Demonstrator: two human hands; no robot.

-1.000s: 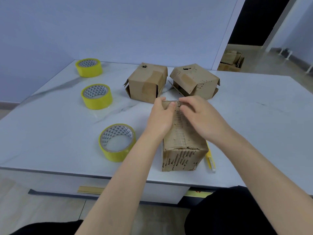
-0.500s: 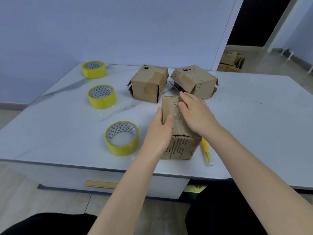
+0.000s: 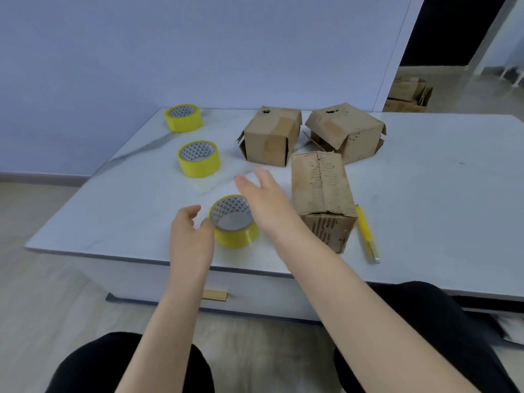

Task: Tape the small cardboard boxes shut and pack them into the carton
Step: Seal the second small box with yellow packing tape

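— At the near edge of the worktop, which step is in hand?

— Fetching tape, I'd judge. Both hands are at the nearest tape roll, not on the small box. That box lies just to their right, its flaps folded together along a centre seam. I can make out no strip across that seam.

— How are the hands posed?

— The left hand is at the roll's left side, fingers loosely curved and gripping nothing. The blur hides whether the thumb touches the rim. The right hand is flat and spread, palm down, stretched out above the roll's far side, between roll and box.

— And the next move?

— It probably calls for a firm hold on the roll and finding the free end. A strip then has to be drawn along the seam while one hand keeps the flaps down. A yellow knife lies just right of the box, handy for cutting.

— What remains?

— Most of it, by my reckoning. Two other boxes stand behind, side flaps loose. No carton shows on the worktop. Some cardboard sits on the floor past the doorway, but I cannot tell what it is.
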